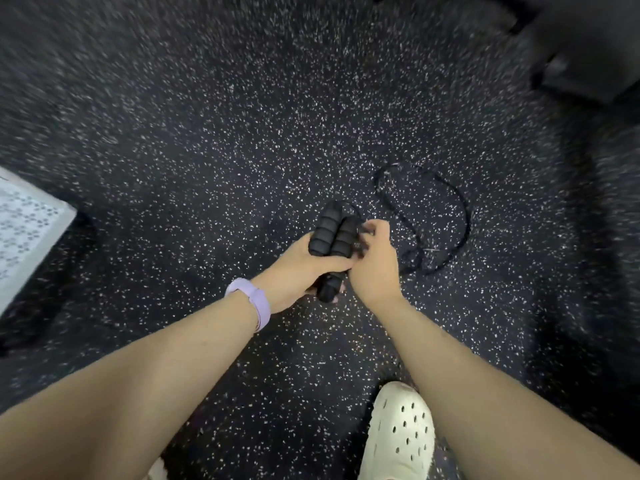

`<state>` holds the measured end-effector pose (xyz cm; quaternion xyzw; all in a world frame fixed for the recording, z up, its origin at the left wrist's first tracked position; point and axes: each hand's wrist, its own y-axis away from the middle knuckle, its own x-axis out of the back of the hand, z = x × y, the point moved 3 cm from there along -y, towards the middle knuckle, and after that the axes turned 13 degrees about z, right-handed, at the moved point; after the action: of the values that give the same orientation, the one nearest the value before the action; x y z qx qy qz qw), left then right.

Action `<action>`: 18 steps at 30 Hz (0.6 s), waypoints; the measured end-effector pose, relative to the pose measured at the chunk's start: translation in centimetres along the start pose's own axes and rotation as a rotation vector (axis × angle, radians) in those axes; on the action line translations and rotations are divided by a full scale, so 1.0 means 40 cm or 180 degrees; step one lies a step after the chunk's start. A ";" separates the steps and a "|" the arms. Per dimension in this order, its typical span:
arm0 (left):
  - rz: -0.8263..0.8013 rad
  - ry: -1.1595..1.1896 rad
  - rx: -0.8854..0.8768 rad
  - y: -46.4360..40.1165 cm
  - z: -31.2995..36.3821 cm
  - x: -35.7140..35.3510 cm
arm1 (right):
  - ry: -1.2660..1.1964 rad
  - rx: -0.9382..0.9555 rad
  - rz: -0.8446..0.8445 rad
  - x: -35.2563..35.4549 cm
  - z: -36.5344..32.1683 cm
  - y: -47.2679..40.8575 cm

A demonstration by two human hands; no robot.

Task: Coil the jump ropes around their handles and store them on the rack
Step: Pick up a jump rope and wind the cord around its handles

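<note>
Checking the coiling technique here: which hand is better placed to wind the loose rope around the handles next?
The right hand. It already pinches the rope beside the handles, on the side where the slack lies, while the left hand grips both handles together.

Handles (334, 244) between both hands, rope (433, 216) on floor (242, 133) to their right.

Two black ribbed foam handles (334, 244), side by side, pointing up and away, gripped together above the floor. Thin black rope (429, 216), uncoiled, trailing from their top, looping loosely across speckled floor just right.
</note>
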<state>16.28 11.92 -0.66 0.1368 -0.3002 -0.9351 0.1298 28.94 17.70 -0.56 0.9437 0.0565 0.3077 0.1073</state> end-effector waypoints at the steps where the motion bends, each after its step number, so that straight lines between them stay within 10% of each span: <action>1: 0.0028 0.0043 -0.0078 0.023 0.047 -0.001 | -0.0395 -0.0330 -0.0064 0.013 -0.042 0.000; 6: 0.0318 0.0061 -0.0637 0.181 0.299 -0.015 | -0.2224 -0.1486 -0.0918 0.098 -0.307 0.077; 18: 0.0392 -0.0852 -0.1381 0.719 0.593 -0.016 | -0.2980 -0.0735 -0.1509 0.331 -0.693 0.441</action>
<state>13.59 1.98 35.19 -0.0377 -0.1149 -0.9777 0.1719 23.86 7.50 32.99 0.9234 0.1800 -0.1746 0.2906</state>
